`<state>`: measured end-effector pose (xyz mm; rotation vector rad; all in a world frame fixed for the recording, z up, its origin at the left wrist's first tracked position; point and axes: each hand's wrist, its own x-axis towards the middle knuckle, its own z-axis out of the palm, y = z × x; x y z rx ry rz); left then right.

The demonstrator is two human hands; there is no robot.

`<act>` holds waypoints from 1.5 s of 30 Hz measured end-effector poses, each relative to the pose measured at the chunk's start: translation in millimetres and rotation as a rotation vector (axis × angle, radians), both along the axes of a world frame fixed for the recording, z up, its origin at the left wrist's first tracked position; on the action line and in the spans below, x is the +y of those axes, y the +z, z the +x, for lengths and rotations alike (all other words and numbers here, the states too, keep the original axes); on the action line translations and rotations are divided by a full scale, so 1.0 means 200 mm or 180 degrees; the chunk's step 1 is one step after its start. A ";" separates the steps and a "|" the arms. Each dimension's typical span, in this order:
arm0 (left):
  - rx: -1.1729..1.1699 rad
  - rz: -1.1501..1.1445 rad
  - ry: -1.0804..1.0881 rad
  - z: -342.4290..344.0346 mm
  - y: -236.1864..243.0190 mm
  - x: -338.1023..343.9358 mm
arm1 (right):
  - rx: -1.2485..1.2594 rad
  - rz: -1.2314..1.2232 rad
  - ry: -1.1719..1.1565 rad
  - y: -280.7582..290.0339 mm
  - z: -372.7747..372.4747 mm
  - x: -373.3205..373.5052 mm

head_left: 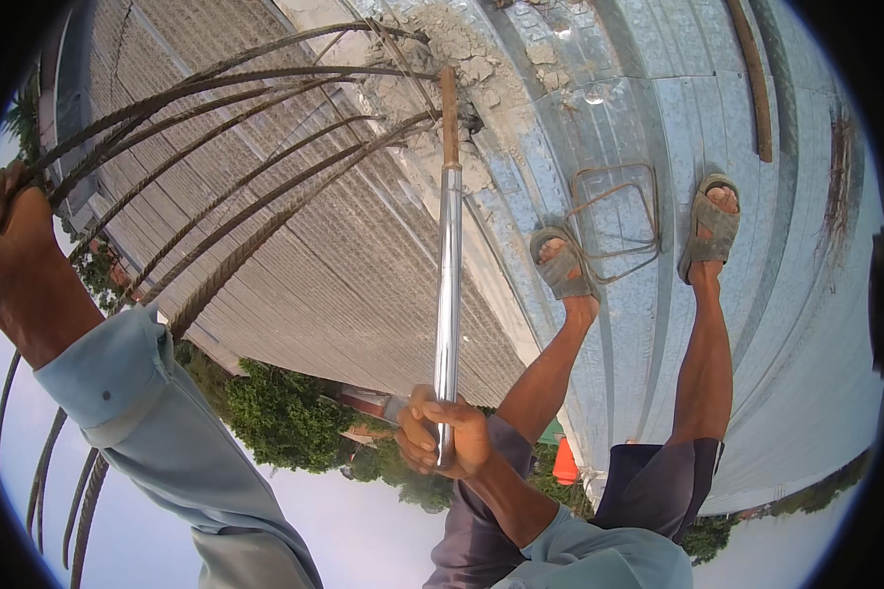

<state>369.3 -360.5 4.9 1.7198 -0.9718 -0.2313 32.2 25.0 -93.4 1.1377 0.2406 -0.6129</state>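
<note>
My right hand point(454, 430) is wrapped round the lower end of a long shiny metal pipe point(449, 285). A rusty brown rod point(449, 116) extends from the pipe's far end to the base of the rebars, beside broken concrete point(476, 69). Whether its tip touches a bar cannot be made out. Several dark ribbed steel rebars point(226, 80) rise from that concrete and arch over to the left. Raised at the far left, my left hand point(20, 265) has its fingers closed round one of these rebars, partly cut off by the picture's dark rim.
I stand on blue-grey corrugated metal sheets point(609, 108). A bent wire rectangle point(614, 224) lies between my sandalled feet. At the upper right rests a brown bar point(751, 83). Left of the concrete edge slopes a ribbed brownish roof point(363, 265), with trees point(285, 417) beyond.
</note>
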 end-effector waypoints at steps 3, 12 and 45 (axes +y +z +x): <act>-0.0166 -0.0127 0.0265 0.06 0.02 -0.01 | 0.0578 -0.0189 0.1025 0.01 -0.06 -0.10; -0.0267 -0.0127 0.0784 -0.14 -0.09 -0.07 | 0.0333 -0.0308 0.1271 -0.17 -0.29 0.07; 0.0324 -0.0404 0.0613 -0.48 -0.11 -0.10 | 0.0345 -0.0142 0.0978 0.01 -0.11 -0.13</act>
